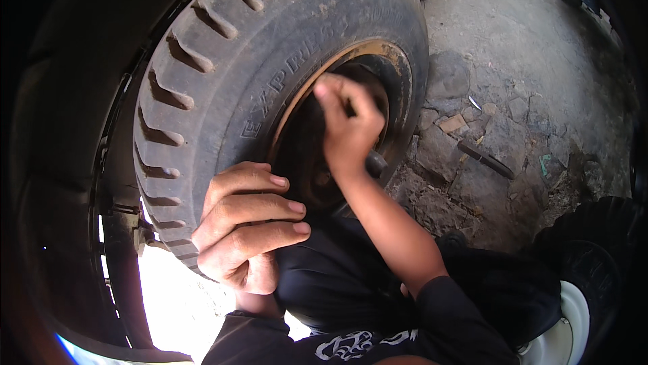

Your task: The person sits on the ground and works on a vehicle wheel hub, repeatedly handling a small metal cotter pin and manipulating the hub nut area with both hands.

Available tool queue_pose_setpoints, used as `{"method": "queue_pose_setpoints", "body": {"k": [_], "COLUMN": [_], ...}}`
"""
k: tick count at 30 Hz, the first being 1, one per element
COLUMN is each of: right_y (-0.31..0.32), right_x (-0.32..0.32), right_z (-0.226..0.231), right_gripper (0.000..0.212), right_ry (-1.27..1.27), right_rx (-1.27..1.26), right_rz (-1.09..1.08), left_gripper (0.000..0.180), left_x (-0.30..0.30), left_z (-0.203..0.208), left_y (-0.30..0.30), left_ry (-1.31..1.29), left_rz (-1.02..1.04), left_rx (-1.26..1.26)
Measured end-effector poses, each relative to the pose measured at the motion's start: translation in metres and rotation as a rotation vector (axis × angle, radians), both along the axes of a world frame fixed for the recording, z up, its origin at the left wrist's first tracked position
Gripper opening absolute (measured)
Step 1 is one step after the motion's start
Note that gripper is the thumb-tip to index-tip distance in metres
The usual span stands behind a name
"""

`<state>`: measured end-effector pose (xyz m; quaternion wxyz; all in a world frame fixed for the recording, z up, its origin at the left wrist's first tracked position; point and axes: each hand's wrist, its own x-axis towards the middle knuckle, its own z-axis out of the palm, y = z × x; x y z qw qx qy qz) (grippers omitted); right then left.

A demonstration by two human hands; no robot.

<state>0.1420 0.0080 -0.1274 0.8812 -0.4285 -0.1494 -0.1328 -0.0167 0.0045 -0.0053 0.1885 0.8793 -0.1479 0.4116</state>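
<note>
A large worn black tyre [223, 61] on a rusty orange rim [378, 54] fills the upper left, mounted under a dark wheel arch. My left hand [246, 227] grips the tyre's lower sidewall, fingers curled over the rubber. My right hand [347, 129] reaches into the dark centre of the rim and is closed around something small and dark; a dark metal piece [375, 161] shows just below it. What the hand holds is hidden by the fingers.
Cracked, stony ground [513, 95] lies to the right, with a dark tool [487, 158] lying on it. A second small wheel with a white rim [574, 318] sits at the lower right. The vehicle's dark body [61, 162] curves along the left.
</note>
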Motion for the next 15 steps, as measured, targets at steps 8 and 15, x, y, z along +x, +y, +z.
{"method": "queue_pose_setpoints", "body": {"k": [8, 15], "right_y": [-0.006, 0.0], "right_x": [0.022, 0.048], "right_z": [0.002, -0.008], "right_gripper": [0.019, 0.029], "right_ry": [0.006, 0.133], "right_rx": [-0.025, 0.097], "right_rz": [0.054, 0.123], "left_gripper": [0.024, 0.036], "left_x": [0.0, 0.002], "left_z": [-0.008, -0.006], "left_y": [-0.005, -0.001], "left_ry": [-0.064, -0.03], "left_rz": [-0.055, -0.015], "left_rx": [-0.027, 0.001]}}
